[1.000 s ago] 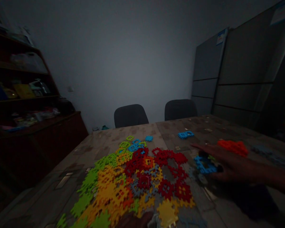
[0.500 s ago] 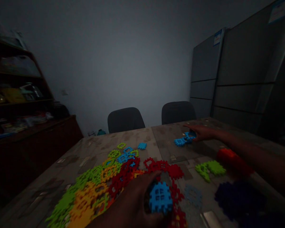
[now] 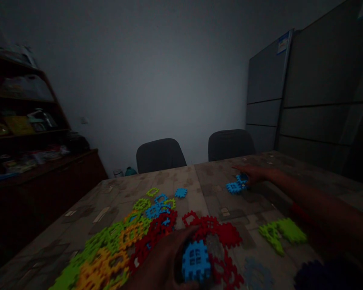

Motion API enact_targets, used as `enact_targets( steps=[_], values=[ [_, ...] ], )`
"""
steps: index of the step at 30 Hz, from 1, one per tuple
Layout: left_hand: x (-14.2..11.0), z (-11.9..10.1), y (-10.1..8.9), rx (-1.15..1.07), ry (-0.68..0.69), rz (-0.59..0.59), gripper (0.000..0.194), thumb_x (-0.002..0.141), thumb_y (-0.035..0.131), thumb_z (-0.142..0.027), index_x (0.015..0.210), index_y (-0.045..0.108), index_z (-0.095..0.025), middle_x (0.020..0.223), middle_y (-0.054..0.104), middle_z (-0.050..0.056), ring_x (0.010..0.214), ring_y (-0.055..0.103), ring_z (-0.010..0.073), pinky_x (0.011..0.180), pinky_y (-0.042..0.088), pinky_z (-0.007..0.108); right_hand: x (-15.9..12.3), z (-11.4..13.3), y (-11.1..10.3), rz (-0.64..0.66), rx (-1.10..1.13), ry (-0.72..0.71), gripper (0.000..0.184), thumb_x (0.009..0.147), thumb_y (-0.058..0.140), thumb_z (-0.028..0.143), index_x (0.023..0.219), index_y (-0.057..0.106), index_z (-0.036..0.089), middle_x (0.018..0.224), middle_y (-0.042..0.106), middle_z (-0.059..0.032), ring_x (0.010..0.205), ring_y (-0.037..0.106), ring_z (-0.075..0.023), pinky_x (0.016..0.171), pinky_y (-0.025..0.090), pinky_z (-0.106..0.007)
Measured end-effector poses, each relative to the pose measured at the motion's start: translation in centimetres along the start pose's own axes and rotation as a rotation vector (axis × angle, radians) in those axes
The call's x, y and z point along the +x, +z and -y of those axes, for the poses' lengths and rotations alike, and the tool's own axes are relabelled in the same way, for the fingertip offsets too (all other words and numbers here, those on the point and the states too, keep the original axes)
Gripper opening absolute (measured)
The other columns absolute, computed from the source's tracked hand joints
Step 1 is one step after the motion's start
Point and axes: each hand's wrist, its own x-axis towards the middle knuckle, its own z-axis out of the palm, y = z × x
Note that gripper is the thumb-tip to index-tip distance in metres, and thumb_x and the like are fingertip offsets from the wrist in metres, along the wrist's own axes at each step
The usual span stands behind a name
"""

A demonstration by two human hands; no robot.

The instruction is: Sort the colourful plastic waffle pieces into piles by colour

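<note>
My left hand (image 3: 169, 257) is curled around a blue interlocking plastic block (image 3: 196, 261) with a windowed face, low in the middle of the head view. Several such pieces seem stacked in it, though the fingers hide part. Further off on the right, my right hand (image 3: 257, 175) reaches across the table, its fingers bent round one of the blue interlocking pieces (image 3: 243, 179). A second blue piece (image 3: 233, 187) lies against that one. Red interlocking pieces (image 3: 230, 235) spread just beyond and beside my left hand.
Green (image 3: 105, 237), orange (image 3: 93, 268) and other blue pieces (image 3: 180, 192) lie to the left on the patterned table (image 3: 93, 209). Lime pieces (image 3: 292, 230) and dark purple ones (image 3: 320, 276) sit at right. Two chairs (image 3: 161, 155) stand behind; a shelf unit (image 3: 57, 104) is at left.
The view has shifted slightly, so the near pieces appear lower. My right arm now covers most of the red piece at right. Both hands keep their blue pieces.
</note>
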Motion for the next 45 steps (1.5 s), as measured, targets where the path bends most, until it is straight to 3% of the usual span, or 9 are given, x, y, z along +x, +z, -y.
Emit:
enact_targets(
  steps=[6,14,18,21,24,28,32,39,45],
  values=[
    [-0.3,0.4,-0.3,-0.003,-0.022,-0.036,0.092,0.067,0.085,-0.022,0.152,0.054,-0.038,0.154,0.058,0.005,0.139,0.055,0.0364,0.117,0.045,0.052,0.3,0.1,0.8,0.153,-0.005,0.06,0.053,0.099,0.069,0.046,0.145,0.057,0.021,0.133,0.067,-0.0113,0.114,0.068,-0.0289,0.098,0.056,-0.054],
    [0.4,0.1,0.5,-0.017,-0.038,-0.052,0.098,0.066,0.08,-0.019,0.157,0.047,-0.035,0.159,0.053,0.005,0.144,0.05,0.0351,0.12,0.042,0.052,-0.3,1.6,-0.8,0.156,0.109,0.087,0.066,0.094,0.072,0.053,0.148,0.054,0.02,0.136,0.066,-0.0141,0.124,0.063,-0.0342,0.108,0.046,-0.062],
    [1.9,-0.7,0.9,0.045,0.015,-0.111,0.097,0.071,0.077,-0.017,0.16,0.041,-0.028,0.161,0.049,0.01,0.147,0.046,0.0369,0.123,0.037,0.057,-0.5,6.0,-2.0,0.11,0.305,0.041,0.084,0.091,0.071,0.052,0.16,0.039,0.016,0.127,0.071,-0.0186,0.119,0.065,-0.0353,0.105,0.047,-0.058],
    [3.2,-1.4,0.9,0.114,0.078,-0.149,0.094,0.075,0.079,-0.017,0.16,0.04,-0.023,0.156,0.054,0.014,0.144,0.048,0.038,0.121,0.039,0.058,-1.5,11.4,-1.9,0.147,0.514,-0.032,0.078,0.102,0.05,0.055,0.166,0.026,0.017,0.114,0.075,-0.0136,0.102,0.072,-0.0269,0.088,0.057,-0.044],
    [4.0,-1.9,0.8,0.175,0.145,-0.18,0.092,0.078,0.079,-0.016,0.16,0.039,-0.023,0.149,0.059,0.014,0.138,0.052,0.0367,0.117,0.042,0.056,-3.6,17.0,-1.3,0.227,0.661,-0.098,0.078,0.103,0.045,0.062,0.164,0.029,0.015,0.114,0.075,-0.0141,0.094,0.074,-0.0234,0.078,0.06,-0.037],
    [4.3,-1.7,0.8,0.178,0.139,-0.218,0.09,0.077,0.08,-0.014,0.158,0.042,-0.024,0.146,0.062,0.014,0.134,0.055,0.0377,0.115,0.044,0.056,-6.5,21.6,-1.1,0.159,0.661,-0.175,0.099,0.085,0.078,0.053,0.166,0.029,0.024,0.146,0.06,-0.0172,0.122,0.063,-0.0311,0.1,0.054,-0.046],
    [4.1,-1.0,1.2,0.112,0.097,-0.201,0.094,0.075,0.08,-0.018,0.159,0.038,-0.02,0.147,0.06,0.017,0.134,0.057,0.0379,0.114,0.044,0.053,-7.9,23.1,-0.9,0.115,0.548,-0.319,0.111,0.077,0.084,0.033,0.169,0.021,0.027,0.163,0.044,-0.0161,0.143,0.046,-0.0352,0.118,0.037,-0.052],
    [3.1,-2.2,0.9,-0.077,0.171,-0.159,0.073,0.07,0.074,-0.015,0.139,0.056,-0.025,0.129,0.07,0.006,0.113,0.066,0.0284,0.097,0.052,0.039,-8.2,24.8,-0.3,0.163,0.522,-0.315,0.117,0.073,0.08,0.021,0.17,0.016,0.026,0.159,0.048,-0.0161,0.143,0.047,-0.0358,0.119,0.037,-0.051],
    [2.9,-2.5,0.9,-0.096,0.207,-0.174,0.059,0.068,0.077,-0.011,0.124,0.062,-0.025,0.125,0.07,0.004,0.11,0.065,0.0284,0.095,0.05,0.037,-8.5,25.3,0.1,0.169,0.514,-0.365,0.119,0.075,0.082,0.023,0.171,0.011,0.031,0.157,0.05,-0.0141,0.139,0.05,-0.0354,0.117,0.04,-0.049]
  ],
)
